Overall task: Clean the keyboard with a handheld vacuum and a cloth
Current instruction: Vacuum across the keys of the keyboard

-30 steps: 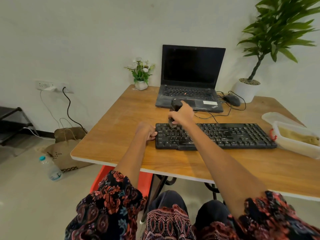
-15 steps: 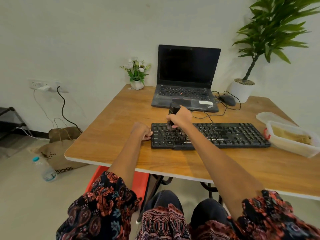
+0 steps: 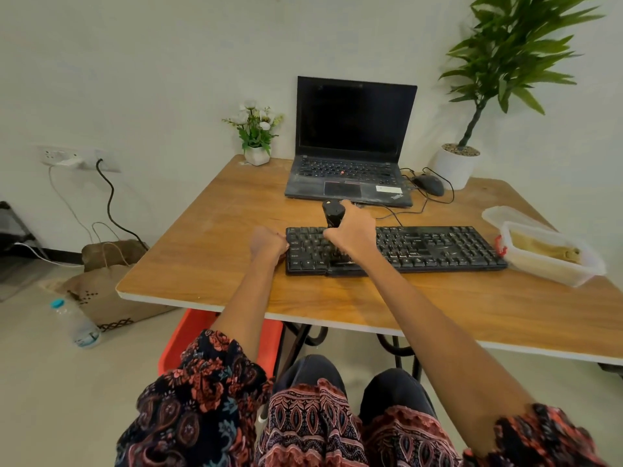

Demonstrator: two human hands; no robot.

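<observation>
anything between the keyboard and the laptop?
In the head view: the vacuum's top, held in the right hand, and a black cable. Otherwise bare table between keyboard and laptop.

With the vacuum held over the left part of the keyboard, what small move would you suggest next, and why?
Probably slide the handheld vacuum rightward along the keyboard. The right hand holds it over the left keys, the left hand braces that end, and the right stretch lies uncovered.

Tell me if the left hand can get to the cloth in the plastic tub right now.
Probably not easily: the left hand sits at the keyboard's far end from the tub, with the right arm crossing between.
</observation>
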